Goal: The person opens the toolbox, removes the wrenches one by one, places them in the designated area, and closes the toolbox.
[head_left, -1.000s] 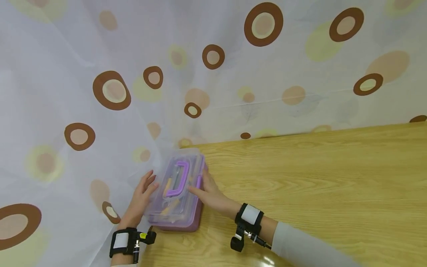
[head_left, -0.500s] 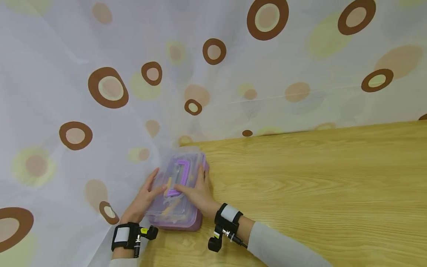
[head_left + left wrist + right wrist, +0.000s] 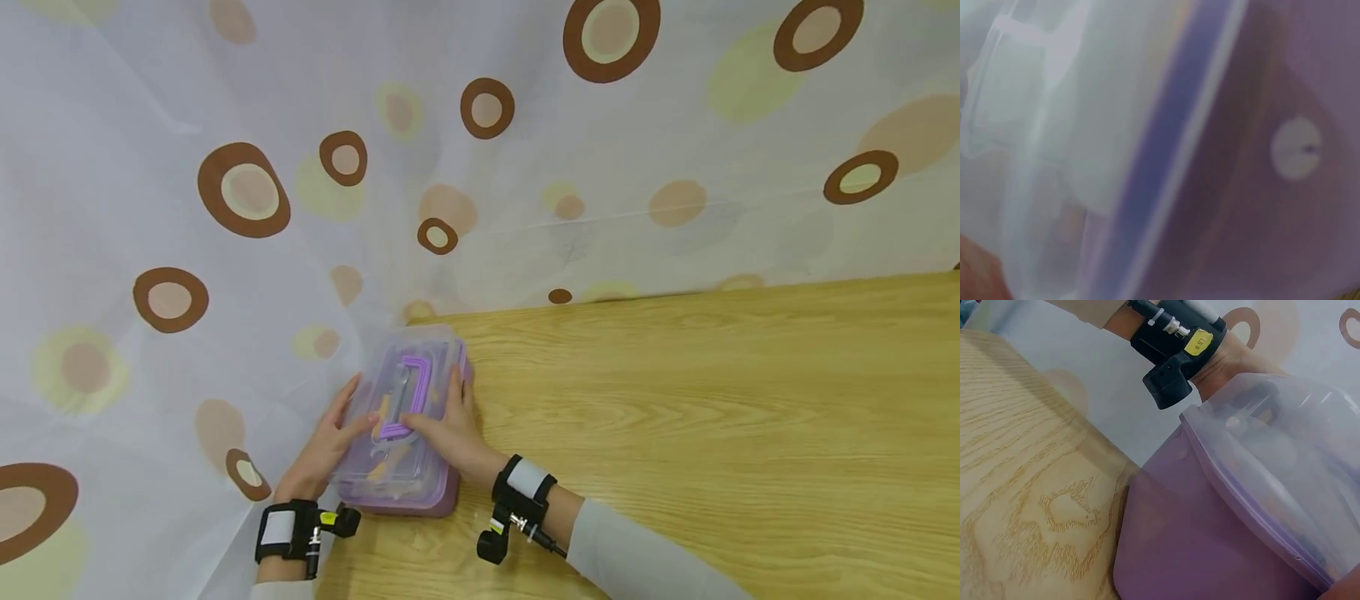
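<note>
A purple plastic storage box (image 3: 405, 505) with a clear lid (image 3: 393, 479) and a folded purple handle (image 3: 426, 385) lies on the table against the curtain. My left hand (image 3: 324, 443) grips its left side, thumb on the lid. At the right side my right hand (image 3: 459, 435) holds it, fingers along the edge and thumb near the handle's lower end. Through the lid show a long grey item and orange pieces, too blurred to name. The left wrist view shows the box wall (image 3: 1310, 231) close up; in the right wrist view the box wall (image 3: 1191, 544) meets the table.
The wood-grain table (image 3: 675, 400) stretches away to the right. A white curtain with brown and beige rings (image 3: 247, 192) hangs along the left and back, close to the box. Each wrist carries a strapped camera (image 3: 492, 546).
My right hand has moved left, farther over the lid. My left hand has come in against the box and its thumb now rests on the lid. The box has hardly shifted.
</note>
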The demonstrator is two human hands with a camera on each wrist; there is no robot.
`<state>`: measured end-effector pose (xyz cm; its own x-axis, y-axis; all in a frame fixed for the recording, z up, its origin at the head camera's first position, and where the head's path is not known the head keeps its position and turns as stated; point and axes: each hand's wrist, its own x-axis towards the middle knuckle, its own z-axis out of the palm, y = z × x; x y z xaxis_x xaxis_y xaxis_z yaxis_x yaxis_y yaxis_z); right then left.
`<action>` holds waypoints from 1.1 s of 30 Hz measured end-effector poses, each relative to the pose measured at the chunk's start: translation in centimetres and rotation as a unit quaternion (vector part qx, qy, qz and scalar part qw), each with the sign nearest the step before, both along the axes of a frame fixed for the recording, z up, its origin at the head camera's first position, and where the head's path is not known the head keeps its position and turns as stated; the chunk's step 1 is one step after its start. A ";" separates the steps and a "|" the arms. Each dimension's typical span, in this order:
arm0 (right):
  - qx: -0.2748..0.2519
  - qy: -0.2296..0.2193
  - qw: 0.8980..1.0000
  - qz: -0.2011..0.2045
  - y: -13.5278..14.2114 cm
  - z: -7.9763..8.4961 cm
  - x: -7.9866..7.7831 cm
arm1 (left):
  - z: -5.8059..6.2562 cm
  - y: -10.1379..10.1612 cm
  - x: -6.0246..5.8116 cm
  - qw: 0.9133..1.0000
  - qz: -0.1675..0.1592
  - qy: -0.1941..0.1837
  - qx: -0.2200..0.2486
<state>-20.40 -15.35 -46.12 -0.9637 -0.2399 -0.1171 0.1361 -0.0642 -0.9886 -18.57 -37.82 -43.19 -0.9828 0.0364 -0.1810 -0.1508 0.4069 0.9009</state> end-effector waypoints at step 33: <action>-0.005 -0.004 0.999 0.045 4.0 0.1 -0.4 | 0.1 3.4 0.3 1.000 -0.006 -0.010 0.016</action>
